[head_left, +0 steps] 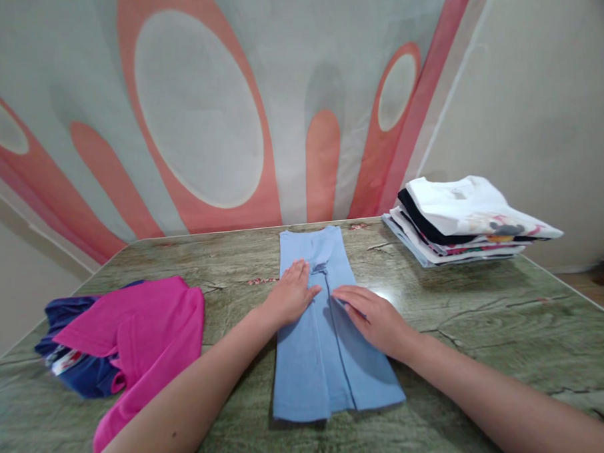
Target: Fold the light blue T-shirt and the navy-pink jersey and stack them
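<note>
A light blue shirt [301, 380] lies lengthwise on the table in front of me, its two sides folded inward so their edges run down the middle. A small bunch of cloth shows near its upper centre. My left hand [292, 294] rests flat on the left half of the shirt, fingers extended. On the right half, my right hand [373, 317] has its fingers bent together at the inner folded edge, with the cloth at the fingertips. Part of the shirt is hidden under both hands.
A stack of folded clothes [462, 219], a white printed shirt on top, stands at the table's back right. To the left lie a loose pink garment [156, 320] and a dark blue garment [88, 376]. Behind the wood-patterned table [487, 338] hangs a patterned backdrop [286, 87].
</note>
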Motion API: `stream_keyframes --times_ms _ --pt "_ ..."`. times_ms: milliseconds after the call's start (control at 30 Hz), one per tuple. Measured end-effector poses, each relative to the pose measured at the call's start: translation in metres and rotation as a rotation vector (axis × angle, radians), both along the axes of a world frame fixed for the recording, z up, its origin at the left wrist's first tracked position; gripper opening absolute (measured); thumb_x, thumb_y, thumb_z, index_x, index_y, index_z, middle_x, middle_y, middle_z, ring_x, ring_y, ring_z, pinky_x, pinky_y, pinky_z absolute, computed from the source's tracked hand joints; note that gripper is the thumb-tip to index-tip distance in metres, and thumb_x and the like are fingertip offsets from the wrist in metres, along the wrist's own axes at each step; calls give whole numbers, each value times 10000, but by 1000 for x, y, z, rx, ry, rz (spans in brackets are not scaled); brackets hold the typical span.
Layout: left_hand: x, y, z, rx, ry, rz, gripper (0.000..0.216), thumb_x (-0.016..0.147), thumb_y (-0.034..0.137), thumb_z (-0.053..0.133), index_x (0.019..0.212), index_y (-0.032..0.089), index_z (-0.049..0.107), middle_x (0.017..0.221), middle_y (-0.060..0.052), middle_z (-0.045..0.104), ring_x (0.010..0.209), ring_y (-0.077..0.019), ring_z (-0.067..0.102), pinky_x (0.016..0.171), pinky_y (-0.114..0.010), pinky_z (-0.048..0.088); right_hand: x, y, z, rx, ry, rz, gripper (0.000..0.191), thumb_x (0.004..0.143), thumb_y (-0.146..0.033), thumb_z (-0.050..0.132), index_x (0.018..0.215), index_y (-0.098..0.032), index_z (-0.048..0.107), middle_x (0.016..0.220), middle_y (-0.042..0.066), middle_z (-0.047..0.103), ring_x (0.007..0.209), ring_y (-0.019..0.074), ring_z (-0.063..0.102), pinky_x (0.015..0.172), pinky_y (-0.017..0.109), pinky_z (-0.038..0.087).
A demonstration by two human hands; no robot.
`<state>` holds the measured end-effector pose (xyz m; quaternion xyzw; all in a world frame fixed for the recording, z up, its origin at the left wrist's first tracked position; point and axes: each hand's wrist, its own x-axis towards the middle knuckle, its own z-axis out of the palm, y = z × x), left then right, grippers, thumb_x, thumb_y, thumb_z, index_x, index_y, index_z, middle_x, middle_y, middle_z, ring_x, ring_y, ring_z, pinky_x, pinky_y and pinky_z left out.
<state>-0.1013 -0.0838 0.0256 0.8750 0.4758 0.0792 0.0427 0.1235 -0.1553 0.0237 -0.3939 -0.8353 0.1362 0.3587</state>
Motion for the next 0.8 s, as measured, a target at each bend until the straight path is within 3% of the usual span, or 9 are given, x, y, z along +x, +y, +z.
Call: stream_keyframes --times_ms 133,300,533,667,733,800 --pt "6 -44 -2 58 36 -17 698 956 547 312 1439 44 318 1520 -222 268 1426 -309 205 1143 -467 220 -1 2 -17 29 -147 24 393 916 -155 436 1290 -207 546 1287 96 586 1204 233 523 1014 462 441" --pt "-7 -103 -11 127 85 -54 778 934 619 282 1472 57 260 1528 -206 260 1434 -305 176 1151 -478 200 -5 -10 -14 -4 -297 -30 406 941 -218 421 1335 -172 509 1373 109 522 1271 244 468 1074 474 379" --pt "-15 -123 -6 140 114 -68 806 917 640 310 1481 67 258 1546 -194 214 1443 -315 126 1162 -494 172 -31 -52 -12 -76 -577 -144 569 915 -326 507 1402 -45 422 1501 195 320 1396 345 272 1121 538 272" --pt "-17 -137 -6 109 126 -89 819 912 639 325 1498 79 215 1558 -189 160 1444 -327 103 1158 -514 169 -33 -69 8 -126 -692 -102 563 876 -325 573 1364 -59 481 1470 214 363 1344 377 360 1042 532 371" --pt "-25 -148 -5 60 132 -113 836 899 645 354 1508 96 189 1563 -180 133 1443 -333 97 1156 -512 178 -26 -70 29 -156 -693 -30 449 879 -321 567 1278 -115 575 1384 186 500 1244 344 493 965 466 440" --pt "-35 -152 1 -18 133 -148 837 883 639 398 1512 128 190 1565 -159 135 1440 -324 126 1151 -485 212 -16 -62 49 -218 -652 25 286 918 -318 499 1098 -188 680 1153 112 677 1042 265 628 865 368 475"
